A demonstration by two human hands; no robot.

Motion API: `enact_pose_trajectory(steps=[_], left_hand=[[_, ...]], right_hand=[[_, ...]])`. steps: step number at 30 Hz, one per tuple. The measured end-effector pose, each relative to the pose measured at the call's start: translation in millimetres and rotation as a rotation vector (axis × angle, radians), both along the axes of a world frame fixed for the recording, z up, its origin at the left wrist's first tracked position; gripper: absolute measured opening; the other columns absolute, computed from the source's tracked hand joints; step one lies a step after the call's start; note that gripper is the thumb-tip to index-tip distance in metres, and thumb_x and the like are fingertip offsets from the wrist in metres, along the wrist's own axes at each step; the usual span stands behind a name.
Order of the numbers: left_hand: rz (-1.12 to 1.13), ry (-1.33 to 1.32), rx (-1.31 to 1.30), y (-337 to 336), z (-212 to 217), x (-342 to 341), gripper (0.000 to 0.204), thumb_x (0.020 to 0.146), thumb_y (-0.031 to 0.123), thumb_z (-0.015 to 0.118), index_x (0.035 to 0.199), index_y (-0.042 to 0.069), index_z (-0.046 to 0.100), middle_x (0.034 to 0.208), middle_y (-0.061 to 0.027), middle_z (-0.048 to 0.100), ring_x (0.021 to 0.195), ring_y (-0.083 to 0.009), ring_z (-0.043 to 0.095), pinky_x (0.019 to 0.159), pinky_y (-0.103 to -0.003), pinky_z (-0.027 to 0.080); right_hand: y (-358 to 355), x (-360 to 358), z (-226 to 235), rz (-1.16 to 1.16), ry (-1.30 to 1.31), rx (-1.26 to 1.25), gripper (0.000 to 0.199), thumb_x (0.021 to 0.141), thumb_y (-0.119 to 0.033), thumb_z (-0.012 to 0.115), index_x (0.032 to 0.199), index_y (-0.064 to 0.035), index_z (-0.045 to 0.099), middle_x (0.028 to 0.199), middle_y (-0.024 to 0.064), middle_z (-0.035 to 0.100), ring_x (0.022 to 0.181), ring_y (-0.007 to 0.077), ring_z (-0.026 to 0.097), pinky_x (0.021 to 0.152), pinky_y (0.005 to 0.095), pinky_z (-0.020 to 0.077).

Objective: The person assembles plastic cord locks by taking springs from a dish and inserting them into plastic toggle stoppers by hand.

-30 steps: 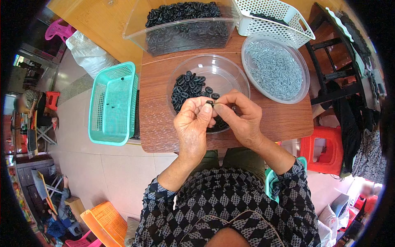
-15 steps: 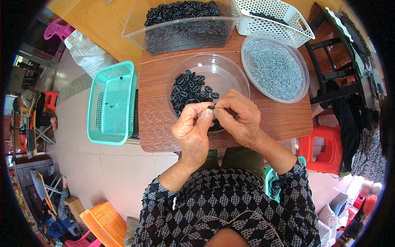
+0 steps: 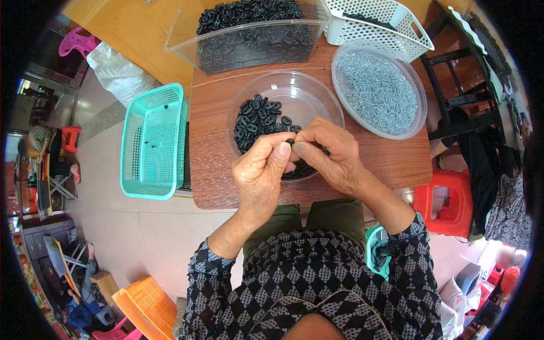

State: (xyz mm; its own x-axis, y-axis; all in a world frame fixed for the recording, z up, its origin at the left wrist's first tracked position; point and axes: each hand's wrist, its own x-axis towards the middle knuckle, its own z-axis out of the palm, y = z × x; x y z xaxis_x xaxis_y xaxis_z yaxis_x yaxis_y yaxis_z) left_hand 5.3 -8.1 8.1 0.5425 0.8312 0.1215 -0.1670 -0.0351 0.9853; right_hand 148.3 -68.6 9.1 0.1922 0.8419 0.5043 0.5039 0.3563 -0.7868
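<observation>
My left hand (image 3: 262, 173) pinches a small black oval piece (image 3: 290, 141) between thumb and forefinger. Against that piece, my right hand (image 3: 333, 154) presses its thumb and forefinger together; whatever they hold is hidden. Both hands are over the near side of a round clear tub (image 3: 334, 107). Many loose black two-holed oval pieces (image 3: 258, 122) are heaped at the tub's left, some partly covered by my hands. To the right, a round clear tray (image 3: 420, 122) carries a layer of small silvery screws (image 3: 377, 93).
At the table's back stand a clear bin (image 3: 187, 35) full of black pieces and a white perforated basket (image 3: 334, 35). A turquoise basket (image 3: 129, 141) is left of the wooden table (image 3: 218, 187). A red stool (image 3: 453, 195) stands right, an orange crate (image 3: 139, 306) lower left.
Both hands have moved slightly up and away from my body, still close together at the black piece. My left forearm now reaches further out.
</observation>
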Motion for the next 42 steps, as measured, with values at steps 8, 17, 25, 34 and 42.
enact_pose_trajectory(steps=[8, 17, 25, 34, 42], left_hand=[[0.064, -0.004, 0.049, -7, -4, 4, 0.016, 0.092, 0.008, 0.056, 0.098, -0.006, 0.062, 0.075, -0.0056, 0.061, 0.059, -0.0077, 0.054, 0.054, -0.021, 0.046], [0.012, -0.235, -0.296, -5, -13, 8, 0.022, 0.093, 0.015, 0.055, 0.102, -0.005, 0.058, 0.074, -0.0088, 0.064, 0.057, -0.0103, 0.057, 0.052, -0.021, 0.047], [0.001, -0.183, -0.292, -5, -13, 5, 0.018, 0.094, 0.011, 0.053, 0.104, -0.004, 0.052, 0.077, -0.0079, 0.062, 0.061, -0.0106, 0.058, 0.054, -0.022, 0.048], [-0.051, -0.011, -0.143, 13, -1, 9, 0.013, 0.093, 0.009, 0.053, 0.100, -0.002, 0.055, 0.079, -0.0060, 0.062, 0.064, -0.0088, 0.058, 0.057, -0.020, 0.047], [-0.002, -0.082, -0.241, 39, 12, 11, 0.013, 0.092, 0.006, 0.053, 0.098, -0.005, 0.056, 0.078, -0.0132, 0.065, 0.061, -0.0133, 0.060, 0.055, -0.021, 0.047]], right_hand=[[4, -1, -3, 0.022, -0.044, 0.054, 0.004, 0.079, -0.001, 0.061, 0.077, -0.0014, 0.057, 0.067, 0.0098, 0.054, 0.063, 0.0252, 0.054, 0.056, 0.0348, 0.0424], [1, 2, -8, 0.004, -0.026, -0.011, 0.007, 0.085, -0.009, 0.059, 0.082, -0.0018, 0.059, 0.072, 0.0098, 0.057, 0.066, 0.0256, 0.055, 0.060, 0.0345, 0.0439], [-6, -3, -5, -0.063, 0.236, -0.219, 0.010, 0.082, -0.007, 0.063, 0.087, 0.0017, 0.061, 0.080, 0.0092, 0.059, 0.072, 0.0149, 0.058, 0.063, 0.0287, 0.0466], [10, 9, 8, 0.030, 0.259, -0.231, 0.006, 0.078, -0.003, 0.063, 0.079, 0.0025, 0.061, 0.074, 0.0075, 0.060, 0.066, 0.0130, 0.058, 0.061, 0.0275, 0.0460], [29, 31, 12, 0.002, 0.142, -0.235, 0.011, 0.078, -0.009, 0.064, 0.079, 0.0022, 0.062, 0.069, 0.0088, 0.062, 0.065, 0.0143, 0.060, 0.058, 0.0295, 0.0461]])
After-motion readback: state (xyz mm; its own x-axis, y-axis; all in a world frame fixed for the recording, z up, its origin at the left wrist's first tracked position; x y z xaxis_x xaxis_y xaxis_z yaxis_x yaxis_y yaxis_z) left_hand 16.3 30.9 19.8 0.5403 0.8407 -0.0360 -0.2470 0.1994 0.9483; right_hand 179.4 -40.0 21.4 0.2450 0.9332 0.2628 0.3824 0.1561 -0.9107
